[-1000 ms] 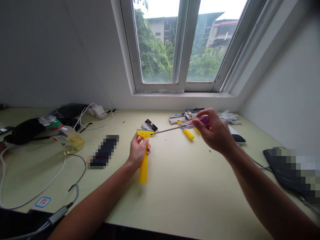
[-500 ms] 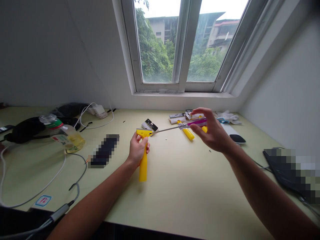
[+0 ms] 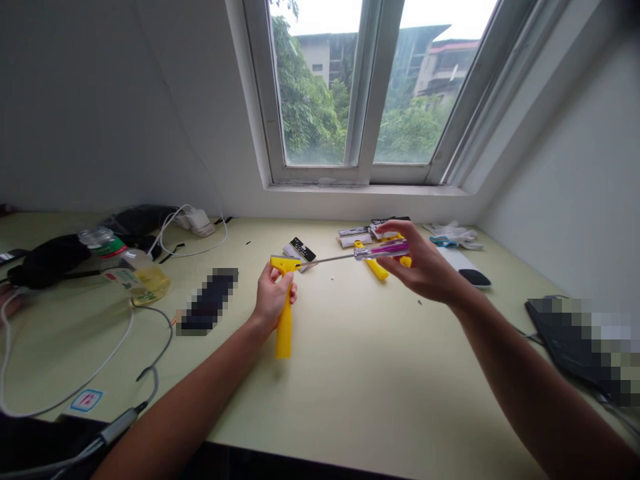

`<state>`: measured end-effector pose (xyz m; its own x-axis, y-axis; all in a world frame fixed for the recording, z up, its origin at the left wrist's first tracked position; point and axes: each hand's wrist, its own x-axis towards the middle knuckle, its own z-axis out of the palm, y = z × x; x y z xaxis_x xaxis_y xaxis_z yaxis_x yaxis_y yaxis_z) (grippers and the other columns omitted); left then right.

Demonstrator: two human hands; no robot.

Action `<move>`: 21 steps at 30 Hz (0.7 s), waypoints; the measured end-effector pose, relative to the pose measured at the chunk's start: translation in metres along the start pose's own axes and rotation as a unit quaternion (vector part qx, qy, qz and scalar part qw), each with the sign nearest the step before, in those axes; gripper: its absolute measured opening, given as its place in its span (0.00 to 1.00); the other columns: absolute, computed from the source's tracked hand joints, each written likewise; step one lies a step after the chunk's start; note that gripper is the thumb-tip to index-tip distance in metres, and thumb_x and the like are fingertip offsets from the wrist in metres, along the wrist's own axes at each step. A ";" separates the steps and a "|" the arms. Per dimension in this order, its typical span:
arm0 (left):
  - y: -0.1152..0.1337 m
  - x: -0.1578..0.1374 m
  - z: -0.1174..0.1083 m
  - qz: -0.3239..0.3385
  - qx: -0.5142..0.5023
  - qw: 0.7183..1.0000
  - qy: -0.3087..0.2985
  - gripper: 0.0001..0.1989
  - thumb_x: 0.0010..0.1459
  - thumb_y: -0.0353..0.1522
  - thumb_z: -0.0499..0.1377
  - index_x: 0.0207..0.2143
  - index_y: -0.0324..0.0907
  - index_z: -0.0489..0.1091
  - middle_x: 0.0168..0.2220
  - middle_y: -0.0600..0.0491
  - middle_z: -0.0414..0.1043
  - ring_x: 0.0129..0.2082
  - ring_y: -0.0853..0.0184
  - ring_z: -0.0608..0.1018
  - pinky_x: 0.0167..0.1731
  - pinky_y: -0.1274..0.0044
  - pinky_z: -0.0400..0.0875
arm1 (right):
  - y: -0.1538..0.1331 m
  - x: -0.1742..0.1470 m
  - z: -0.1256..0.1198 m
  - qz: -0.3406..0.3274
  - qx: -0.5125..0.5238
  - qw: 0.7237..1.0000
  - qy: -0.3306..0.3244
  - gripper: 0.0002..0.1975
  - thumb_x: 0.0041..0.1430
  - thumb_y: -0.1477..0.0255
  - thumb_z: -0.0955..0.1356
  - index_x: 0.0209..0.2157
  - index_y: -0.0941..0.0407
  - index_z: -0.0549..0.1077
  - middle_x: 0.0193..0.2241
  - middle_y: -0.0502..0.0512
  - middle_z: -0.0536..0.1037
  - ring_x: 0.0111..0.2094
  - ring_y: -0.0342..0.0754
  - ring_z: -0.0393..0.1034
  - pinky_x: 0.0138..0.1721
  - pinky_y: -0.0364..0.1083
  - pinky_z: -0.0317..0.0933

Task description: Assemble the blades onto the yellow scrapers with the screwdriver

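The left hand (image 3: 273, 297) grips a yellow scraper (image 3: 284, 333) just below its head, fingers wrapped closely round it, the handle pointing down above the counter (image 3: 350, 373). The right hand (image 3: 425, 263) has a screwdriver (image 3: 380, 251) with a clear and purple handle. Its thumb and forefinger are spread, one below and one above that handle, while the butt end lies in toward the palm; I cannot tell whether the remaining fingers pinch it. The tip meets the right end of the scraper's head, near a small dark spot, though its exact seating is too small to make out.

For clean turning, the shaft should line up with the fastener, with light pressure from the palm as thumb and forefinger roll the handle. A slanted shaft would risk slipping toward the left fingers, so keeping them low and clear of the head's thin top edge seems wise. Bracing the left wrist on the counter would likely steady the head. A tiny loose piece (image 3: 332, 278) lies nearby on the counter, easily knocked away by a sleeve or wrist.
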<state>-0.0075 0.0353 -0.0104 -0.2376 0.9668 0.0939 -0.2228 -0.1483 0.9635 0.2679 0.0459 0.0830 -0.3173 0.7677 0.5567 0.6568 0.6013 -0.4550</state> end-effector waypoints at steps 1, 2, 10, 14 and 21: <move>0.001 0.000 0.000 -0.002 0.000 1.000 0.001 0.15 0.49 0.33 0.62 0.38 0.43 0.62 0.34 0.59 0.65 0.16 0.79 0.68 0.12 0.85 0.61 | 0.001 0.000 0.000 -0.010 0.002 1.000 -0.006 0.18 0.59 0.63 0.69 0.49 0.52 0.67 0.42 0.56 0.79 0.34 0.49 0.77 0.33 0.46 0.69; 0.002 0.001 0.000 -0.002 0.002 1.000 0.002 0.15 0.49 0.32 0.62 0.38 0.43 0.62 0.34 0.59 0.65 0.16 0.79 0.68 0.12 0.85 0.61 | 0.003 0.000 0.000 -0.016 0.002 1.000 -0.004 0.16 0.59 0.64 0.69 0.48 0.52 0.68 0.40 0.55 0.80 0.34 0.49 0.77 0.33 0.46 0.69; 0.008 0.011 -0.007 0.086 0.085 0.991 0.053 0.11 0.52 0.32 0.60 0.36 0.42 0.61 0.36 0.56 0.66 0.16 0.78 0.71 0.10 0.84 0.62 | 0.001 0.001 0.014 -0.090 0.168 0.981 0.048 0.10 0.55 0.72 0.72 0.40 0.55 0.74 0.39 0.56 0.79 0.40 0.49 0.77 0.44 0.49 0.73; 0.002 0.021 -0.017 0.111 0.132 0.980 0.094 0.10 0.52 0.30 0.59 0.35 0.43 0.60 0.33 0.58 0.65 0.15 0.77 0.71 0.09 0.85 0.61 | -0.003 0.001 0.000 -0.094 0.188 0.975 0.077 0.09 0.54 0.74 0.72 0.38 0.54 0.73 0.41 0.56 0.78 0.45 0.50 0.75 0.45 0.49 0.72; 0.009 0.030 -0.021 0.144 0.014 0.980 0.134 0.13 0.52 0.31 0.61 0.36 0.44 0.58 0.34 0.58 0.65 0.16 0.77 0.71 0.11 0.85 0.62 | -0.003 -0.016 0.031 -0.013 0.114 0.993 -0.021 0.10 0.56 0.68 0.72 0.30 0.55 0.66 0.37 0.56 0.76 0.35 0.47 0.75 0.34 0.47 0.74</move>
<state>-0.0364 0.0583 -0.0038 -0.5269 0.7963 0.2970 -0.0859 -0.3976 0.9135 0.2494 0.0385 0.0540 -0.3629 0.7570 0.5433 0.4768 0.6518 -0.5897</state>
